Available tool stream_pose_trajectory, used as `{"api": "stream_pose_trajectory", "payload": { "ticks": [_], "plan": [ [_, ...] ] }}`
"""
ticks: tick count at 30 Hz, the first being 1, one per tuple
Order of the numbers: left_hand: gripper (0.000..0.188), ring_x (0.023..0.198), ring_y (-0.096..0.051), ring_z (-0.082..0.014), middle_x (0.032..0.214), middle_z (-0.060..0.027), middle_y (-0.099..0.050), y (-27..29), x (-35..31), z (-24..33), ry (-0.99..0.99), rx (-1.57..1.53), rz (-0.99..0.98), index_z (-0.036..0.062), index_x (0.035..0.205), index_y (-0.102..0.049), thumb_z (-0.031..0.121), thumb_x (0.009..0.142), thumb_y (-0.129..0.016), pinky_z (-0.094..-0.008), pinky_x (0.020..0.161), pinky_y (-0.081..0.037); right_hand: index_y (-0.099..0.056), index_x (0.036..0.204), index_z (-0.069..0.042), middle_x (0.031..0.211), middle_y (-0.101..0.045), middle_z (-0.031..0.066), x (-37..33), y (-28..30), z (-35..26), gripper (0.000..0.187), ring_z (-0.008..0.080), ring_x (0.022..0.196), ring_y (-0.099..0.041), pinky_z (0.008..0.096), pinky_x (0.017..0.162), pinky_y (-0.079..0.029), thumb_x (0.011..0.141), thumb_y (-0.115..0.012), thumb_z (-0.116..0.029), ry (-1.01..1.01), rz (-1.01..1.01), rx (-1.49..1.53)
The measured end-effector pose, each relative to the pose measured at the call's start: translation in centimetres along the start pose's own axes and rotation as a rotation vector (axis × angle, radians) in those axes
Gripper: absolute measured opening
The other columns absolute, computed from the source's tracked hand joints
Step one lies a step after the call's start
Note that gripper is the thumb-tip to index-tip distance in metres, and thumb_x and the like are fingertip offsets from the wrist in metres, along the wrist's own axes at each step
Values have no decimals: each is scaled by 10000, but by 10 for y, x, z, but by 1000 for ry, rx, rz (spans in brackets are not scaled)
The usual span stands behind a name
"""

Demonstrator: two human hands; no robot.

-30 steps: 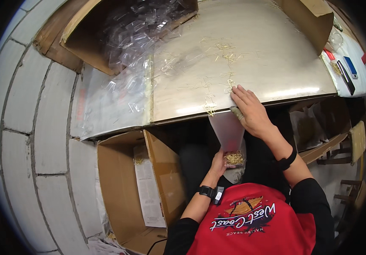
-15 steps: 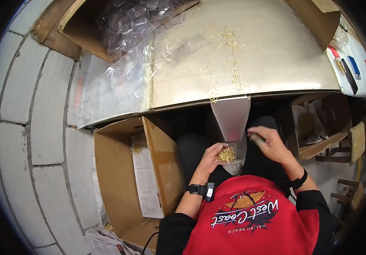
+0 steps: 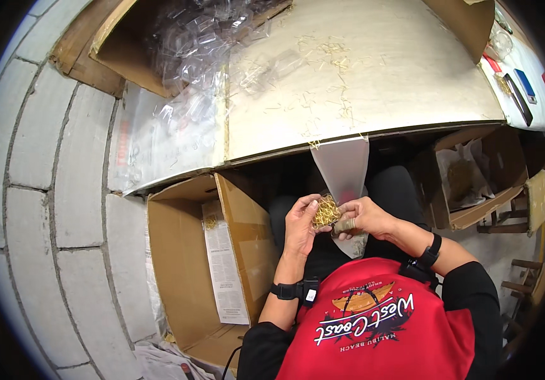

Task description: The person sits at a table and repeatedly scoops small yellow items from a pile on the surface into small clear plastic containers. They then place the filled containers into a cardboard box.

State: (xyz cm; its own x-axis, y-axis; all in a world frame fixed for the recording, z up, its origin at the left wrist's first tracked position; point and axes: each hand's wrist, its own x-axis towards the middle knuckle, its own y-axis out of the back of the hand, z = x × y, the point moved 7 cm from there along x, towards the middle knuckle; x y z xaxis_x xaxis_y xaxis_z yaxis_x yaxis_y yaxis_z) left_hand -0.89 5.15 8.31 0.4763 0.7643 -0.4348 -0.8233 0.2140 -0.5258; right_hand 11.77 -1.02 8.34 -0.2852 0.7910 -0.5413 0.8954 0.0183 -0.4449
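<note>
Above my lap, a small clear plastic box point(image 3: 327, 211) brims with thin gold-coloured metal hooks. My left hand point(image 3: 299, 226) grips it from the left, thumb along its rim. From the other side my right hand point(image 3: 372, 219) has its curled fingers at the box's right edge; a greyish wrap covers one finger. Its fingertips are partly hidden. Just beyond both hands, a pale tapered chute point(image 3: 343, 166) slopes down from the table edge toward my lap. More gold hooks point(image 3: 342, 79) lie scattered across the tabletop, some right at the top of the chute.
Clear plastic boxes point(image 3: 202, 47) are heaped at the table's point(image 3: 411, 69) far left, by a cardboard box. An open carton point(image 3: 174, 266) stands on my left, with paper inside. Another carton point(image 3: 468, 218) sits at right, near a small wooden stool point(image 3: 538, 199). Pens and a blue item point(image 3: 525, 85) lie far right.
My right hand has come left and in to the box from beside it. The left hand has raised and tilted the filled box a little.
</note>
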Motion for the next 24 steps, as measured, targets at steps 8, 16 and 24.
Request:
{"api": "stream_pose_trajectory", "payload": {
  "ticks": [8, 16, 24],
  "plan": [
    [230, 826, -652, -173, 967, -80, -626, -4, 5, -14, -190, -45, 188, 34, 1105, -543, 182, 930, -567, -319, 629, -589, -633, 845, -3, 736, -670, 106, -3, 8, 1, 124, 163, 582, -659, 229, 514, -503, 841, -662, -124, -38, 136, 86],
    [261, 769, -657, -156, 953, -78, -629, -3, 0, -4, -175, 9, 247, 37, 1093, -557, 239, 928, -571, -303, 539, -592, -622, 807, 14, 668, -648, 92, -11, 18, -29, 127, 140, 527, -622, 224, 462, -472, 864, -626, -99, 200, 249, -191],
    [373, 767, -669, -156, 965, -92, -645, -12, 1, -22, 12, -78, 55, 37, 1072, -581, 380, 951, -497, -303, 520, -585, -642, 890, -36, 691, -641, 136, -26, -13, -86, 174, 317, 675, -643, 388, 610, -502, 747, -675, -130, 478, 421, -1125]
  ]
}}
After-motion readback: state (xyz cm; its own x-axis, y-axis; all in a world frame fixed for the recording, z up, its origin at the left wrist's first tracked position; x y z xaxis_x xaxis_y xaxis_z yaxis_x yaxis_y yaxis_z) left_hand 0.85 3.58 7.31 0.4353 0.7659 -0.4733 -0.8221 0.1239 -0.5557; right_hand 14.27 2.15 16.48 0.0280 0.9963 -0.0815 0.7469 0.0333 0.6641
